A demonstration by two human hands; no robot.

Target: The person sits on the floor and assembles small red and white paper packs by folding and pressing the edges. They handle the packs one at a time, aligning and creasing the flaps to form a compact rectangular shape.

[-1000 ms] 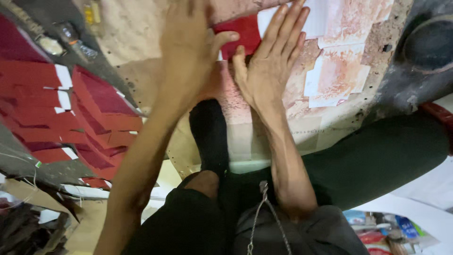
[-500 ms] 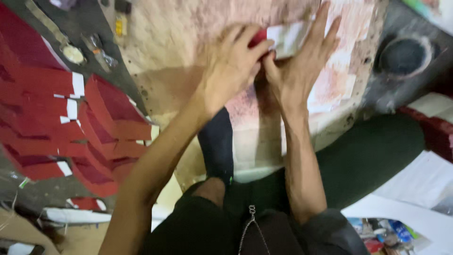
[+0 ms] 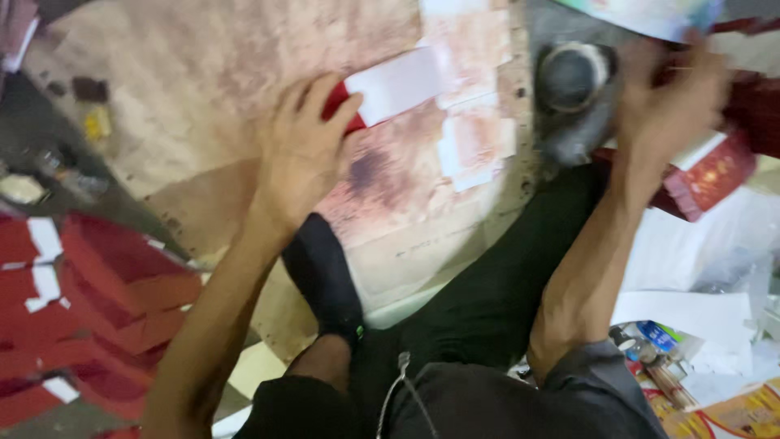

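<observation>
The head camera looks down on a stained, pinkish surface [image 3: 203, 89] with the person's legs in dark trousers [image 3: 504, 284] below it and a foot in a black sock [image 3: 325, 276] resting at its near edge.

The left hand [image 3: 301, 154] lies palm down on the surface, fingers [image 3: 313, 93] spread and slightly curled over the red end of a red-and-white envelope [image 3: 390, 85]. The envelope lies flat, its white part sticking out to the right past the fingertips, its red end tucked under the index finger and thumb. The fingers press on it rather than close around it.

The right hand [image 3: 670, 102] is lifted at the far right, well apart from the envelope, and is blurred. It sits against a stack of red envelopes [image 3: 711, 175] at the surface's right edge; whether its fingers grasp one or are loose cannot be told.

Just left of the right hand stands a round grey pot [image 3: 573, 77]. Between the pot and the held envelope lie pale paper pieces [image 3: 471, 142] stuck flat to the surface.

On the floor to the left lies a spread of red envelopes with white flaps [image 3: 89, 293]. At the lower right lie white sheets [image 3: 691, 313] and some colourful packets [image 3: 715, 406].
</observation>
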